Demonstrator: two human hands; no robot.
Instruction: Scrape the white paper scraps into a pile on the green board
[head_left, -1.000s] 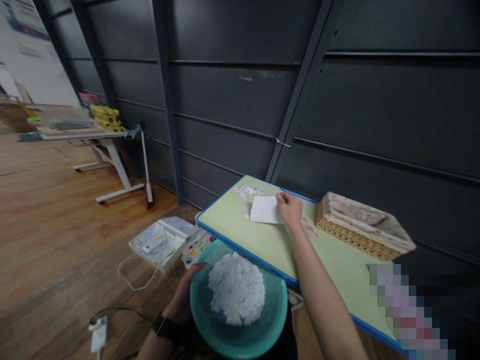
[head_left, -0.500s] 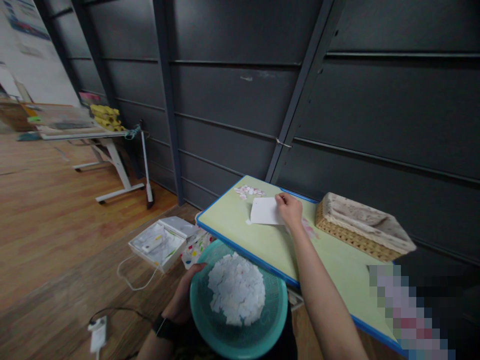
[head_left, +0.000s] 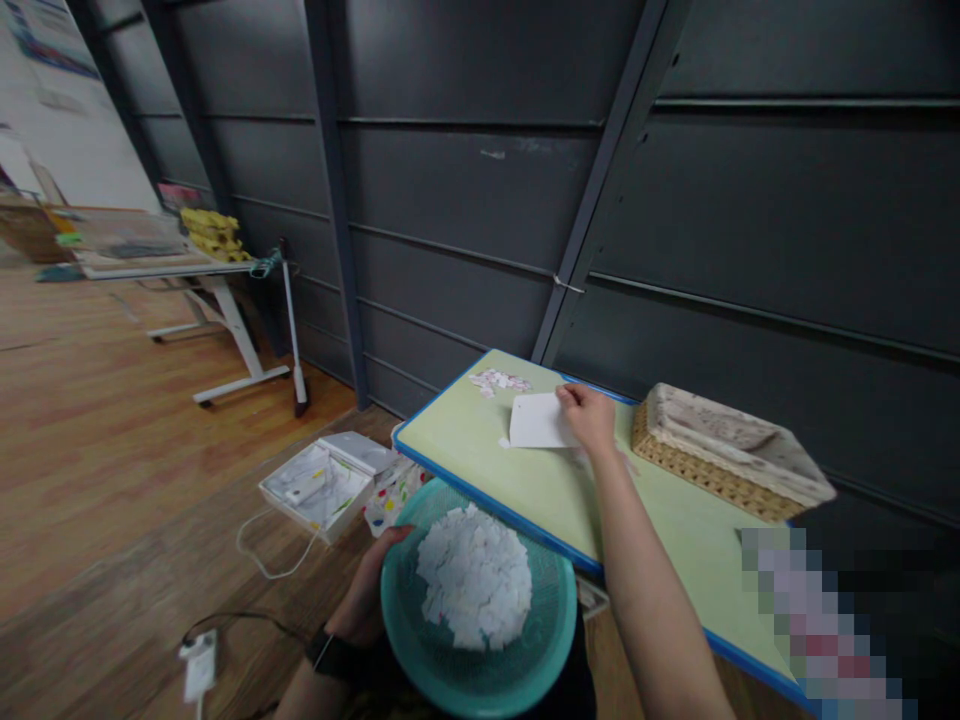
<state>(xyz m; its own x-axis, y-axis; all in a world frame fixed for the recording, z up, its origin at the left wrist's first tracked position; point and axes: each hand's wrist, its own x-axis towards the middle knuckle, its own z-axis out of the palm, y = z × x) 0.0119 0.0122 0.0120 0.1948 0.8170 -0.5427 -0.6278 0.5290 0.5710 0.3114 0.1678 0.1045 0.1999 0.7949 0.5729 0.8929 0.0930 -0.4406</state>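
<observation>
My left hand [head_left: 375,580] grips the left rim of a teal plastic sieve basket [head_left: 551,640], held just below the table's near edge. A heap of torn white paper pieces [head_left: 474,575] lies inside it. Over the pale green table [head_left: 465,440], my right hand [head_left: 589,412] pinches the right side of a white card [head_left: 541,421]. The card stands tilted on or just above the tabletop; I cannot tell whether its lower edge touches. Small pinkish-white paper scraps [head_left: 499,381] lie beyond it to the left, and more scraps are partly hidden behind my right wrist.
A lined wicker basket [head_left: 720,490] stands at the table's back right. On the floor to the left are an open white box [head_left: 319,490] and a power strip [head_left: 199,665] with cords. A dark panelled wall [head_left: 457,240] rises behind the table.
My right hand and the white card have shifted slightly to the right across the table. My left hand and the sieve basket have stayed nearly where they were.
</observation>
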